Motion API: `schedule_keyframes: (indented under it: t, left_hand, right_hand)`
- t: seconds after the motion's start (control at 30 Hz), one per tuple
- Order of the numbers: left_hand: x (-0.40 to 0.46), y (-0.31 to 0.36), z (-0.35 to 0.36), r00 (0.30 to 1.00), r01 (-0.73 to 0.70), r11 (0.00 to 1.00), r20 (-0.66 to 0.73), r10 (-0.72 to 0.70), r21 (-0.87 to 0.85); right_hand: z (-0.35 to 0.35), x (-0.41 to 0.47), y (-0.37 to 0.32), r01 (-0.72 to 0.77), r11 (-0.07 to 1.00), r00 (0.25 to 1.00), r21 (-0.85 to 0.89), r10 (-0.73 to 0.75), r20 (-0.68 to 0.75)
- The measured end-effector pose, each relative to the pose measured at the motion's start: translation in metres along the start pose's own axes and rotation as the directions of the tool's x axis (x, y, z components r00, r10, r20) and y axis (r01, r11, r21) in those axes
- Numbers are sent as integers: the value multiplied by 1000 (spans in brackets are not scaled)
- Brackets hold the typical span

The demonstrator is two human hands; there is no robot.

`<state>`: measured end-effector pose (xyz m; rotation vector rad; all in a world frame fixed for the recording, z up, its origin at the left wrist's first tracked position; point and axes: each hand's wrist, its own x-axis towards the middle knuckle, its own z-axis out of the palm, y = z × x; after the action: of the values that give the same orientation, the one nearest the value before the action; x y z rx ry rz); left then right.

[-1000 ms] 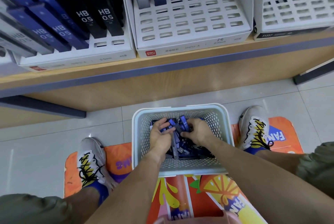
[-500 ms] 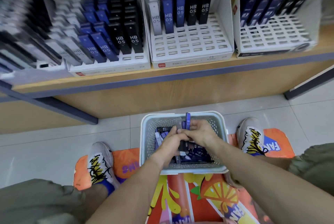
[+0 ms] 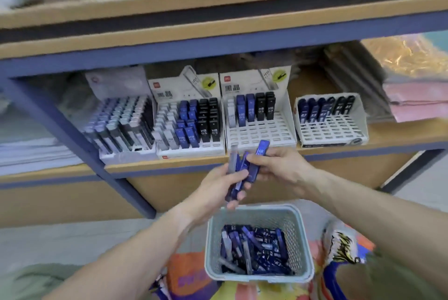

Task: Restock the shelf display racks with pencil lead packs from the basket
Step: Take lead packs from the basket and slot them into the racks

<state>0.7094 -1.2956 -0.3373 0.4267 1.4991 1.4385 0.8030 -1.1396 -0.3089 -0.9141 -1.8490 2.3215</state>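
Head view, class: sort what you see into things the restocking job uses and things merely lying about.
Job things:
left hand gripping blue lead packs
right hand pinching one blue pack
basket with loose packs
half-empty display rack
sparse right rack

Lying about:
pink folders
stacked paper
colourful mat

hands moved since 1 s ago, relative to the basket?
Yes. Both hands, left and right, rose out of the pale perforated plastic basket, now gripping blue pencil lead packs above its rim near the shelf.

Bright even light, motion blur — edges smeared, wide-angle bowing
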Motion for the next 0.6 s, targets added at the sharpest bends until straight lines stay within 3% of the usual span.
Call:
schedule_keyframes:
  t: [0.13,0.27,0.47,0.6]
  left_hand:
    - [-11,52,-1,995,-95,995,-22,96,26]
    - [-12,83,-8,991,-114,993,-68,113,-15]
    - [-6,76,-22,975,-182,978,-145,168,-97]
    - [3,71,-26,966,-190,971,-203,158,-147]
  right_hand:
    - [11,-13,-56,122,992,992,2,-123,19]
    - [16,-9,-87,233,956,971,-180,-239,-12]
    - [16,13,-84,228,971,971,75,-233,51]
    - [16,25,-82,215,971,972,109,-224,76]
